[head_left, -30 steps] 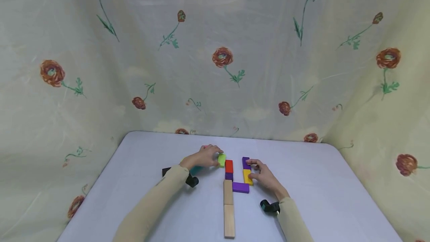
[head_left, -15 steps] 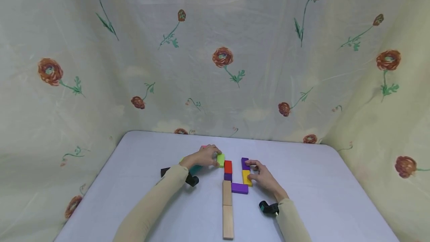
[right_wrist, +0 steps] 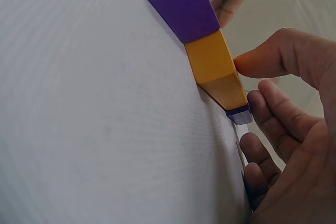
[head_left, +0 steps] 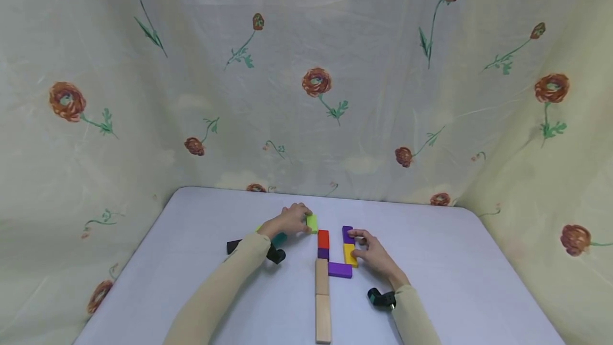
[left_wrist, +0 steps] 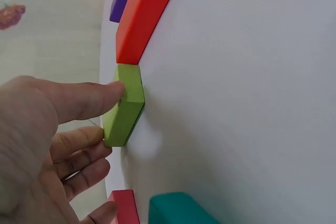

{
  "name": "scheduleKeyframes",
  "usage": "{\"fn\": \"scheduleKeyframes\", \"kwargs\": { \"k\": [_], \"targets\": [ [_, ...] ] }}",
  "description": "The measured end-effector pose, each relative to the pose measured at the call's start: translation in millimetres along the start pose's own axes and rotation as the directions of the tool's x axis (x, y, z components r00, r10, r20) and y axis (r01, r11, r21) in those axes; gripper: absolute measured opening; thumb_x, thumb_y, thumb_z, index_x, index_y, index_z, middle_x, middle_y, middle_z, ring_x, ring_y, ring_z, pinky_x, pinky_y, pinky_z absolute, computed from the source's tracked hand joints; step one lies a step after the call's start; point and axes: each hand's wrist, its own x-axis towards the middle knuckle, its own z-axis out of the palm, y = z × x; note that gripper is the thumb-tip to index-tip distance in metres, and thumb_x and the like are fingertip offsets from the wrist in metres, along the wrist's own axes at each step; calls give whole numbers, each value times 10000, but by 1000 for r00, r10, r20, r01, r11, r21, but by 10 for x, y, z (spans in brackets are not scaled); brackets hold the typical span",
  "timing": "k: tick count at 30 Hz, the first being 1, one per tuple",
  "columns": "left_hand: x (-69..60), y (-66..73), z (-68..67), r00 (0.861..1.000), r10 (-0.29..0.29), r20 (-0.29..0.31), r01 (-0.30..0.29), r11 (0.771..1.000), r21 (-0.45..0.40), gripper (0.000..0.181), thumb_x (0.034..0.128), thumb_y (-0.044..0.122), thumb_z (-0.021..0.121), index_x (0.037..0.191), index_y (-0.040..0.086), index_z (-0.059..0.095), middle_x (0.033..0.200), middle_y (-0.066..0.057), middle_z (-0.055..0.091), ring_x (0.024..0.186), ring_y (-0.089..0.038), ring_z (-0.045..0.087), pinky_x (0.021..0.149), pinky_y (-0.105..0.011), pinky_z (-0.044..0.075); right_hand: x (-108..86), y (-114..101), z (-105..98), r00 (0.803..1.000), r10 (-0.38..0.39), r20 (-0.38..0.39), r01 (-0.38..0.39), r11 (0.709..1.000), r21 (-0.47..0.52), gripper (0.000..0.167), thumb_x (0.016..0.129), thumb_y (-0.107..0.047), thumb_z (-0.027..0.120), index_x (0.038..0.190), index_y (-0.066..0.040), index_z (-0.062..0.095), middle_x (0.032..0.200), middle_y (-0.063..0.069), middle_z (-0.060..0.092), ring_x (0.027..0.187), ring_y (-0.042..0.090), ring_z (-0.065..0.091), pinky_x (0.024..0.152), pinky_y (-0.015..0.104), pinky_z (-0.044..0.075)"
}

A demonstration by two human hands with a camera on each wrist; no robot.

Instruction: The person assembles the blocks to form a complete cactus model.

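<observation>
The left hand (head_left: 292,221) pinched the light green block (head_left: 312,223) between thumb and forefinger. The red block (head_left: 323,238) sat between the hands, slightly nearer the person; whether its corner touched the green one could not be told. The right hand (head_left: 375,253) was loosely spread, its thumb against the yellow block (head_left: 349,254) and a fingertip at the small purple block (head_left: 347,232) just beyond.

A slip of the left thumb, or too hard a push rightward, could knock the red block askew; uneven pressure from the right fingers could part the two blocks they touched. The left sleeve (head_left: 225,284), low over the desk (head_left: 455,260), could brush the black block (head_left: 233,246), which it partly hid. The teal block (left_wrist: 178,208) and pink block (left_wrist: 125,205), beneath the left hand, were cut off in its wrist view.
</observation>
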Motion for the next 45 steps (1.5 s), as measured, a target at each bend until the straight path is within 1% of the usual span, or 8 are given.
{"fn": "scheduleKeyframes", "kwargs": {
  "k": [8, 12, 18, 25, 31, 37, 42, 45],
  "targets": [
    [52, 46, -13, 997, -64, -32, 63, 997, -32, 543, 875, 308, 715, 1341, 83, 549, 1393, -97, 493, 1285, -270, 416, 1112, -553, 267, -1, -1, 8, 1000, -8, 1, 8, 1000, 12, 502, 830, -60, 670, 1293, -215, 554, 1362, 44, 517, 1245, 308, 425, 1005, 555, 377],
    [75, 84, -40, 997, -68, -39, 66, 997, -48, 533, 876, 276, 712, 1337, 62, 550, 1403, -118, 485, 1287, -288, 414, 1117, -548, 260, 10, 6, 8, 1000, -6, 1, 6, 1000, 5, 498, 836, -65, 670, 1295, -218, 551, 1361, 44, 513, 1243, 303, 423, 1007, 563, 373],
    [165, 81, -10, 998, -56, -34, 56, 998, -14, 529, 876, 288, 705, 1339, 83, 554, 1411, -112, 484, 1281, -276, 423, 1090, -478, 329, 2, 3, 9, 1000, -2, 1, 2, 1000, 6, 496, 837, -66, 668, 1296, -212, 548, 1363, 49, 511, 1242, 306, 420, 1009, 567, 370],
    [203, 104, 17, 999, -29, -24, 26, 993, -117, 538, 863, 226, 723, 1341, 53, 547, 1382, -131, 498, 1256, -274, 432, 1076, -425, 385, -7, -6, 19, 1000, 16, -5, -16, 1000, 1, 491, 849, -62, 661, 1301, -210, 540, 1372, 47, 508, 1256, 309, 413, 1024, 580, 363],
    [254, 110, 53, 1000, -25, -15, 22, 984, -179, 541, 859, 213, 729, 1344, 60, 545, 1360, -116, 505, 1239, -251, 437, 1069, -404, 397, -3, -1, 21, 1000, 24, -11, -24, 1000, -7, 496, 846, -79, 668, 1303, -224, 541, 1370, 59, 501, 1247, 304, 414, 1020, 579, 363],
    [264, 120, 93, 1000, 29, 8, -27, 983, -182, 527, 876, 202, 705, 1354, 55, 535, 1388, -127, 478, 1259, -259, 429, 1082, -397, 379, -9, -13, 29, 999, 43, -8, -43, 999, -2, 497, 848, -86, 673, 1305, -228, 540, 1368, 82, 487, 1248, 309, 407, 1015, 579, 365],
    [254, 135, 101, 996, 85, -1, -84, 981, -173, 526, 872, 166, 697, 1348, 18, 529, 1363, -155, 493, 1255, -288, 440, 1078, -415, 374, -4, -14, 25, 999, 38, -9, -38, 999, 1, 493, 845, -85, 672, 1300, -227, 542, 1359, 55, 506, 1242, 299, 410, 1016, 573, 360],
    [247, 143, 104, 995, 98, -2, -97, 980, -175, 524, 871, 155, 690, 1347, 9, 524, 1356, -158, 493, 1253, -294, 440, 1076, -424, 374, -3, -5, 18, 999, 30, -11, -30, 1000, 3, 494, 842, -77, 672, 1296, -223, 547, 1347, 52, 513, 1228, 294, 412, 1005, 559, 366]
  ]
}}
